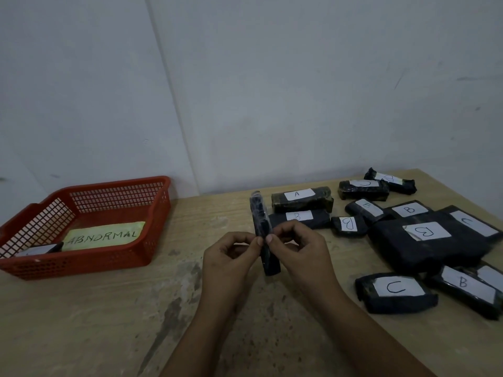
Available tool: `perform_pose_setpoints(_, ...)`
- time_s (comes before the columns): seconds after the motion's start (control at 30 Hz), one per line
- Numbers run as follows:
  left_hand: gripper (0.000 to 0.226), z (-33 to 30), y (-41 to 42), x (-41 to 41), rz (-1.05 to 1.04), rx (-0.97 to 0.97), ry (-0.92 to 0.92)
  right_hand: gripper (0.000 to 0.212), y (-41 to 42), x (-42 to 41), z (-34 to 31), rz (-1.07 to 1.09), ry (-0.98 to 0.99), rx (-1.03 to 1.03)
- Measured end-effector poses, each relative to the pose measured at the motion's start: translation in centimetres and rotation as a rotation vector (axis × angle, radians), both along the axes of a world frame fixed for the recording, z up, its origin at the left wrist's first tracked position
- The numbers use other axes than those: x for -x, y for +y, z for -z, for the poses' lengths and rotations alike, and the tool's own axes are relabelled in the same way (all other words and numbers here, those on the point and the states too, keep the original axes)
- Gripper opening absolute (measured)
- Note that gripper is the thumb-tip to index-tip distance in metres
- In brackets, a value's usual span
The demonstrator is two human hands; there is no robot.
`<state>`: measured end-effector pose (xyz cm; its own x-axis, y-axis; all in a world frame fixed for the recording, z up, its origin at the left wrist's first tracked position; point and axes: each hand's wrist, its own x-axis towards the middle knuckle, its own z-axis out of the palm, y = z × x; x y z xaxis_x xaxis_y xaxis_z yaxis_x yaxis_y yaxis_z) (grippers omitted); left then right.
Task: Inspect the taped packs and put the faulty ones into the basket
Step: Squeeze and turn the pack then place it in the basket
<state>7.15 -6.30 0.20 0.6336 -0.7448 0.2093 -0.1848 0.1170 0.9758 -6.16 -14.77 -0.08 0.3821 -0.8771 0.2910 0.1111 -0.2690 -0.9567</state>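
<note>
From the head view, a person holds one black taped pack (pixel 263 235) upright and edge-on above the wooden surface (pixel 109 322), apparently to check its taping; the left hand (pixel 231 257) and right hand (pixel 296 246) each keep a pinching grip on its middle; the red basket (pixel 152 240), labelled ABNORMAL, waits well apart at the left, one pack already inside; the other lettered packs (pixel 394 289) lie clustered to the right, seemingly uninspected.

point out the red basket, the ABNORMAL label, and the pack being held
red basket (pixel 89 263): head view, front wall.
ABNORMAL label (pixel 103 235): head view, middle of the lettering.
held pack (pixel 260 213): head view, upper half above the fingers.
</note>
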Motion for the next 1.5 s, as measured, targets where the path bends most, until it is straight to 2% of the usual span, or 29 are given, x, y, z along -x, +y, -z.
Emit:
perform_pose_setpoints(0.2,0.005,-0.2,0.3,0.7,-0.004,0.013,-0.005,0.010,0.1,-0.2,0.0,0.020,-0.052,-0.013)
perform_pose_setpoints(0.33,0.014,-0.3,0.0,0.8,-0.033,0.066,0.032,0.004,0.3,-0.1,-0.1,-0.048,-0.032,-0.016)
perform_pose_setpoints(0.43,0.006,-0.3,0.0,0.4,-0.061,0.081,-0.006,0.007,0.5,0.0,-0.1,-0.060,0.016,0.039)
perform_pose_setpoints(0.63,0.003,0.1,0.1,0.6,-0.023,0.106,-0.153,0.012,0.2,0.4,-0.5,0.019,-0.041,0.077)
perform_pose_setpoints(0.97,0.009,0.1,0.1,0.6,-0.017,0.110,-0.146,0.010,0.1,0.5,-0.6,0.018,0.003,0.108)
perform_pose_setpoints(1.07,0.014,-0.4,0.2,0.8,-0.019,0.162,-0.124,0.010,0.3,0.6,-0.7,-0.003,0.069,0.191)
perform_pose_setpoints(1.2,0.013,-0.7,0.2,0.6,-0.030,0.222,-0.197,0.027,0.7,0.6,-0.8,0.016,0.029,0.263)
perform_pose_setpoints(1.33,0.011,-0.7,0.5,0.6,-0.034,0.236,-0.282,0.014,0.7,0.8,-1.0,0.071,-0.008,0.316)
perform_pose_setpoints(1.5,0.014,-0.9,0.6,0.4,-0.070,0.244,-0.397,0.014,0.8,0.8,-1.1,0.070,-0.033,0.339)
